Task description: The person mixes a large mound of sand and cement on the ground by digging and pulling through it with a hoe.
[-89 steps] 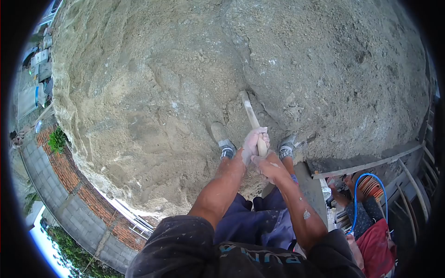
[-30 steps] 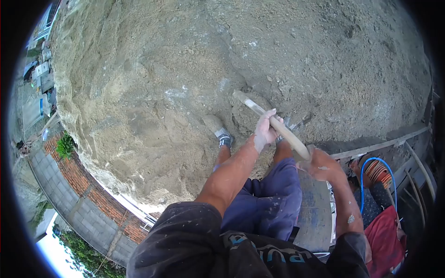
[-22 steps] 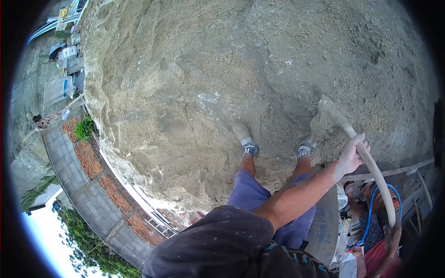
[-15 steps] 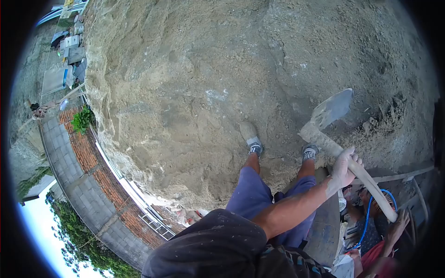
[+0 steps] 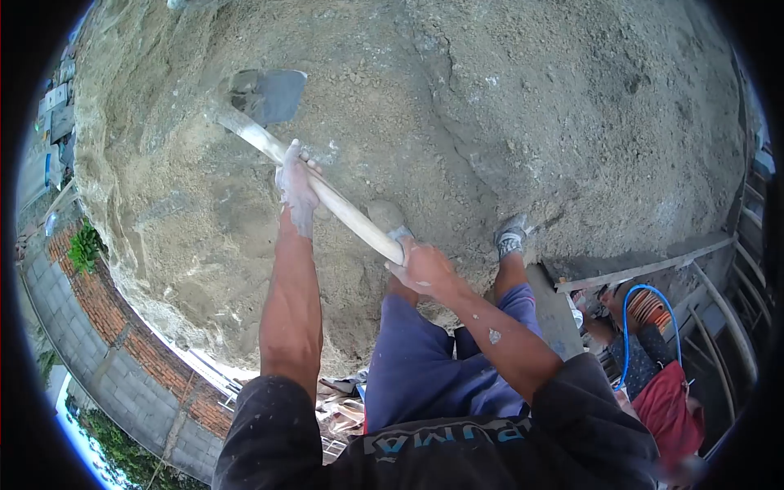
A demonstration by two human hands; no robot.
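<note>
A long pale wooden handle [image 5: 351, 216] slants across the view, joined at its upper left end to a grey metal blade [image 5: 279, 95]. The blade lies over the sandy ground [image 5: 367, 106] at the upper left. My left hand [image 5: 297, 184], coated in pale dust, grips the handle not far below the blade. Around the handle's lower right end my right hand [image 5: 422, 268] is closed. Both my feet stand on the sand, the right one in a grey-and-white covering [image 5: 512, 237].
A person in red clothing [image 5: 665, 408] is at the lower right, beside a blue hose [image 5: 627, 327]. A wooden board [image 5: 645, 273] edges the sand there. A brick and block wall [image 5: 122, 343] curves along the lower left, with a green plant [image 5: 85, 247] by it.
The blade, seen rising from the sand at the right half a second ago, has swung to the upper left. Both my hands moved left with the handle, still gripping it.
</note>
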